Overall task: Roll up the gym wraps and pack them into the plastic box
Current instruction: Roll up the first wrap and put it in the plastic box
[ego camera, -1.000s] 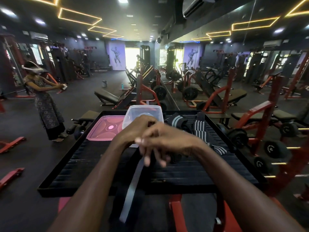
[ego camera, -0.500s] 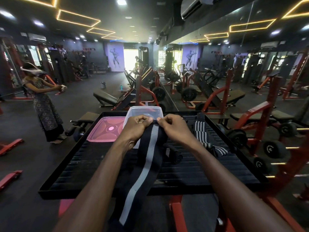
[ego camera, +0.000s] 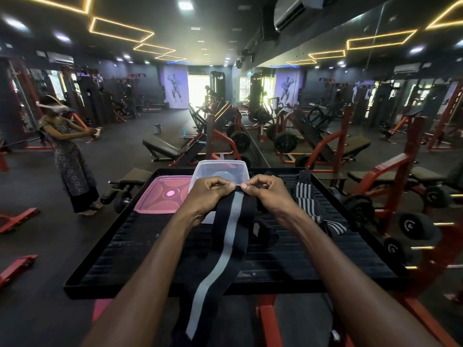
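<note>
Left hand (ego camera: 209,194), right hand (ego camera: 265,192) pinch wrap (ego camera: 231,231) top edge; wrap hangs below.

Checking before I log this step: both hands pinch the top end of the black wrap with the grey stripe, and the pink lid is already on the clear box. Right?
Not quite. In the head view the pink lid lies on the black tray, left of the open clear box. Both hands, left and right, do pinch the wrap at its top end.

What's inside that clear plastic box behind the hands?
The clear plastic box shows no wraps through its far wall, only its bottom. The left hand, right hand and the black wrap with a grey stripe they pinch cover its near part.
</note>
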`<state>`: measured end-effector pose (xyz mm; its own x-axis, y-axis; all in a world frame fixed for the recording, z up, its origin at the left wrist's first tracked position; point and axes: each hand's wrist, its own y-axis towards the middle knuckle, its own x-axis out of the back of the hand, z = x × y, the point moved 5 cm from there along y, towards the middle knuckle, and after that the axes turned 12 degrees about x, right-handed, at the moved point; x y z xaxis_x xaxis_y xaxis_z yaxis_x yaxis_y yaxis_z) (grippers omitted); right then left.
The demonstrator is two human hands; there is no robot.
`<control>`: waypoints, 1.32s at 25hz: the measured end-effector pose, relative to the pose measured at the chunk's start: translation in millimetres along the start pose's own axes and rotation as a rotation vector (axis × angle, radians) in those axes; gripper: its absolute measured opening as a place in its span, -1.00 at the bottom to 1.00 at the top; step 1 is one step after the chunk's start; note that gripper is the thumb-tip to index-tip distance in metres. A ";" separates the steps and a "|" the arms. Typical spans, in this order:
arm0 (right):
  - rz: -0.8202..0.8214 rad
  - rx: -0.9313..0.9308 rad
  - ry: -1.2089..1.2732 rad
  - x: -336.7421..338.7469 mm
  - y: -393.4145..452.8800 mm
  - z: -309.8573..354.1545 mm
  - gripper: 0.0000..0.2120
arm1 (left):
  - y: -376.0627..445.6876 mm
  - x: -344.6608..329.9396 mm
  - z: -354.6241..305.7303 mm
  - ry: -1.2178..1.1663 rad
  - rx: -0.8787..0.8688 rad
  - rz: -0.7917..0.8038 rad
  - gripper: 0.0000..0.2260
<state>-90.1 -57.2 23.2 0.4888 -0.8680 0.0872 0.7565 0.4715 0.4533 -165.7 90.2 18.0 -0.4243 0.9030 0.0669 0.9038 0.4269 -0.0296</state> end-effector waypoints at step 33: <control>0.099 -0.129 0.139 6.4 -4.3 -26.9 -0.88 | 6.1 -2.2 15.0 0.004 -0.058 -0.024 -0.77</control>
<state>-78.5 -60.5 -2.0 0.6117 -0.7911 -0.0020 0.7470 0.5767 0.3307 -160.2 91.5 2.7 -0.4458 0.8923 0.0708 0.8951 0.4449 0.0300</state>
